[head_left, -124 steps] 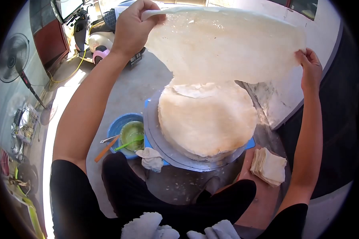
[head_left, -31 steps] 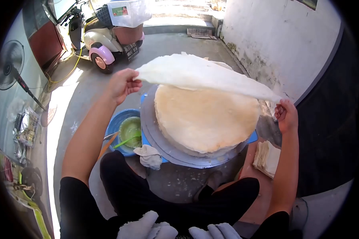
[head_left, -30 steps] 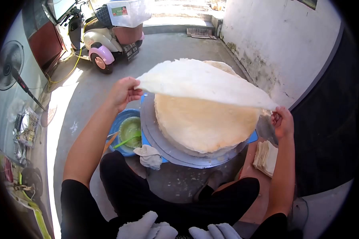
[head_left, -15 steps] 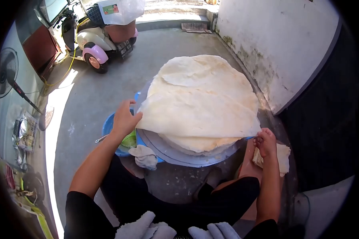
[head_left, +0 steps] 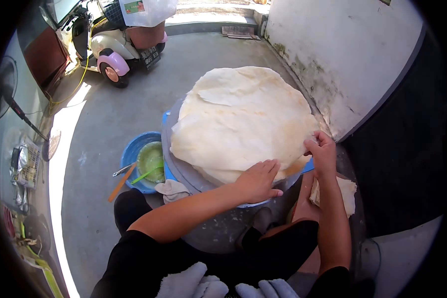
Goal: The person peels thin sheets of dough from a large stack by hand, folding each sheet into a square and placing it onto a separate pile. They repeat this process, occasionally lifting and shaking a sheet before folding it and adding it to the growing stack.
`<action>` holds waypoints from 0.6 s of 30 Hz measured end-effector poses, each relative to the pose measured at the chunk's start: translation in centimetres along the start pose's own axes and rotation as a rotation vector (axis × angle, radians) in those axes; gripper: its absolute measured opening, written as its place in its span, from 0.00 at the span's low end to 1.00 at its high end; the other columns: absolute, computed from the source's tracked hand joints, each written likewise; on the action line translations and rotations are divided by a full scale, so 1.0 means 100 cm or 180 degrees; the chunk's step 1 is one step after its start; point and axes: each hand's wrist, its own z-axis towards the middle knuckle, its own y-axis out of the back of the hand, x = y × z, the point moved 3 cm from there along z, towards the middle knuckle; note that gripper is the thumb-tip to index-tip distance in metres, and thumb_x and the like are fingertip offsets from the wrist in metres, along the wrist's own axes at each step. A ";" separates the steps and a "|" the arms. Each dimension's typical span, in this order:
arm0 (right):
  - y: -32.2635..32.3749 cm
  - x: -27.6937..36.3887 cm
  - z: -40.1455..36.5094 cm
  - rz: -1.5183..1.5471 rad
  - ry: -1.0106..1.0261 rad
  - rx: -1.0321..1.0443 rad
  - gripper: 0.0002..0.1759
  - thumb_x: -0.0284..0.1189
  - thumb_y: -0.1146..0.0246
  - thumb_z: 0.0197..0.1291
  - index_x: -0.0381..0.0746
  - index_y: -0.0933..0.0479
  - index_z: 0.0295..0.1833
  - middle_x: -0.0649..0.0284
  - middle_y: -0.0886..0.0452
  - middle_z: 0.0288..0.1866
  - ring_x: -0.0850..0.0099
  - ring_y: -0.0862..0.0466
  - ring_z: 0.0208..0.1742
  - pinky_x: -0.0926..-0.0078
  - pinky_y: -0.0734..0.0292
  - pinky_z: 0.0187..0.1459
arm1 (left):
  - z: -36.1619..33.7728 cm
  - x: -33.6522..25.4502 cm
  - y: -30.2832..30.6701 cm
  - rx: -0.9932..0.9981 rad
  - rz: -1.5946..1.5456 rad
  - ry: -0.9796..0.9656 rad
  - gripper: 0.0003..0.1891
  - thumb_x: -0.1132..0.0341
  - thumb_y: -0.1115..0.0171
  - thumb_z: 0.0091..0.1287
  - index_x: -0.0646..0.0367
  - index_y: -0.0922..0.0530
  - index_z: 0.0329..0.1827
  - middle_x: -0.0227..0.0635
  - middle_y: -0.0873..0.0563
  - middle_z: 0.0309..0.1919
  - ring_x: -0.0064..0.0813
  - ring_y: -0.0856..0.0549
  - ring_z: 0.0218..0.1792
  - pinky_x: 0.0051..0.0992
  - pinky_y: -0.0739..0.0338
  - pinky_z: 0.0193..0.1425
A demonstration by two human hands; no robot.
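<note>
Well beyond the left hand (head_left: 258,180) and off to its left stands a pale scooter (head_left: 115,43) with a pink fender (head_left: 115,62), a whitish plastic box (head_left: 156,14) above its red-brown bin (head_left: 145,36). A yellow cable (head_left: 86,69) trails beside it. Farther left of that hand are a floor fan (head_left: 8,92) and a wire basket (head_left: 33,161), its contents unclear. Steps (head_left: 213,11) rise far ahead of both hands, boards (head_left: 237,31) at their foot. A stained white wall (head_left: 350,54) stands beyond the right hand (head_left: 323,153), to its right.

Sunlight glares on the far steps (head_left: 211,19); fisheye edges fade black.
</note>
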 end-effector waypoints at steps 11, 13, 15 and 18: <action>-0.149 -0.041 -0.001 -0.2317 0.0363 0.2016 0.11 0.32 0.36 0.57 0.37 0.17 0.41 0.50 0.16 0.32 0.56 0.15 0.36 0.62 0.21 0.41 | -0.020 -0.011 0.006 0.0050 -0.0055 0.0436 0.28 0.54 0.31 0.64 0.67 0.24 0.59 0.49 0.22 0.61 0.51 0.21 0.58 0.44 0.24 0.61; -0.137 -0.030 -0.002 -0.1553 -0.0155 0.2322 0.15 0.38 0.34 0.61 0.37 0.16 0.42 0.52 0.14 0.34 0.55 0.14 0.36 0.56 0.21 0.42 | -0.033 -0.013 0.012 -0.0642 0.0167 -0.0131 0.27 0.55 0.32 0.64 0.66 0.24 0.59 0.49 0.21 0.58 0.50 0.21 0.58 0.43 0.25 0.62; -0.122 -0.019 0.008 -0.1807 0.0026 0.1780 0.18 0.40 0.35 0.63 0.36 0.17 0.47 0.51 0.14 0.42 0.54 0.15 0.44 0.56 0.21 0.47 | -0.041 -0.012 0.028 -0.0778 0.0113 -0.0180 0.28 0.54 0.33 0.65 0.66 0.25 0.61 0.50 0.22 0.59 0.50 0.23 0.61 0.43 0.26 0.65; -0.109 -0.043 0.031 -0.2740 0.1044 0.0829 0.26 0.43 0.36 0.66 0.33 0.22 0.59 0.46 0.20 0.59 0.50 0.21 0.59 0.57 0.25 0.59 | -0.043 -0.006 0.034 -0.1016 0.0505 -0.0005 0.30 0.53 0.33 0.65 0.67 0.26 0.64 0.50 0.23 0.61 0.50 0.25 0.65 0.44 0.30 0.70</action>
